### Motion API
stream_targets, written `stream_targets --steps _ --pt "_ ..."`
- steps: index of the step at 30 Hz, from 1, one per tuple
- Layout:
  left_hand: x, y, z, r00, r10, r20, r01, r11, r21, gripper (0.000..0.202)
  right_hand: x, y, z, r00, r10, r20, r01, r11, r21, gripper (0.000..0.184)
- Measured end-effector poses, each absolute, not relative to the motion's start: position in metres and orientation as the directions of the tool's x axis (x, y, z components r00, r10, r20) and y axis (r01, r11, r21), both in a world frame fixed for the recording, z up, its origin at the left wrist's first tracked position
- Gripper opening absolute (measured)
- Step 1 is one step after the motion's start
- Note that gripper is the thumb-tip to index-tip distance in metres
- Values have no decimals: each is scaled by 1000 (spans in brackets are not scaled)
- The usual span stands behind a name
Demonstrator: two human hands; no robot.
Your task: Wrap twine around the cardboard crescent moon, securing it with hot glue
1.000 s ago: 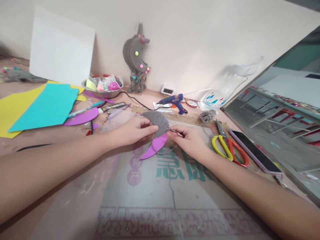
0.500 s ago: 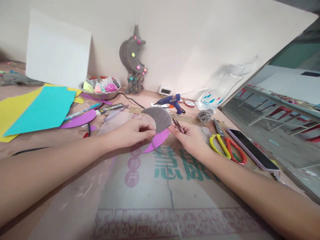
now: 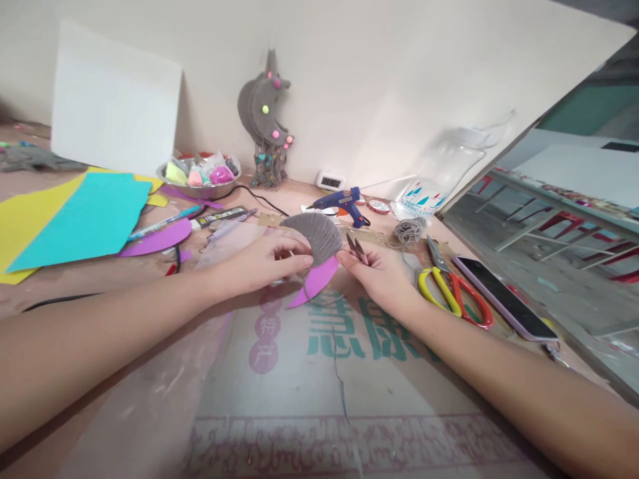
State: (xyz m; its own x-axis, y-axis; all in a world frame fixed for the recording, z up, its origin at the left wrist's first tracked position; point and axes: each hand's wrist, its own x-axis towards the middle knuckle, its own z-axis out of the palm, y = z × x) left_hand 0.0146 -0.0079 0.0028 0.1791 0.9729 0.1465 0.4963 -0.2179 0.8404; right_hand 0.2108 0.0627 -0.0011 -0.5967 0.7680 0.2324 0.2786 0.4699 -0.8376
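Between my two hands is a crescent moon cutout (image 3: 324, 237), its upper part wrapped in grey yarn and its lower tip bare purple. My left hand (image 3: 272, 263) pinches its inner edge with thumb and fingers. My right hand (image 3: 377, 269) presses its thumb on the outer edge, where grey meets purple. Tucked in the right fingers are small dark snips (image 3: 356, 249), blades pointing up and away from the crescent. A loose strand of grey yarn hangs by the purple tip. Beyond the right hand lies a ball of grey yarn (image 3: 410, 231).
A blue glue gun (image 3: 342, 201) lies behind the crescent. Scissors (image 3: 444, 286) with yellow and red handles and a phone (image 3: 504, 299) are at right. Foam sheets (image 3: 82, 219) and a bowl of clay packets (image 3: 200, 189) stand left. A decorated grey moon (image 3: 264, 110) leans on the wall.
The crescent has turned slightly in my hands, so more of its grey upper tip shows above the left hand. Both hands stay nearly in place, still gripping it.
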Motion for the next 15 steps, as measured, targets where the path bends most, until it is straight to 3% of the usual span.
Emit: stream_targets --steps 2,6,15 --pt "13 -7 3 252 955 154 498 -265 826 29 210 62 -1 -618 761 200 301 464 -833 23" --pt "12 -7 1 215 974 72 528 -178 831 29 209 61 -2 -629 760 164 340 459 -821 23" --pt "15 -11 6 239 970 45 511 -165 844 33 208 60 -3 -647 744 166 366 494 -788 27"
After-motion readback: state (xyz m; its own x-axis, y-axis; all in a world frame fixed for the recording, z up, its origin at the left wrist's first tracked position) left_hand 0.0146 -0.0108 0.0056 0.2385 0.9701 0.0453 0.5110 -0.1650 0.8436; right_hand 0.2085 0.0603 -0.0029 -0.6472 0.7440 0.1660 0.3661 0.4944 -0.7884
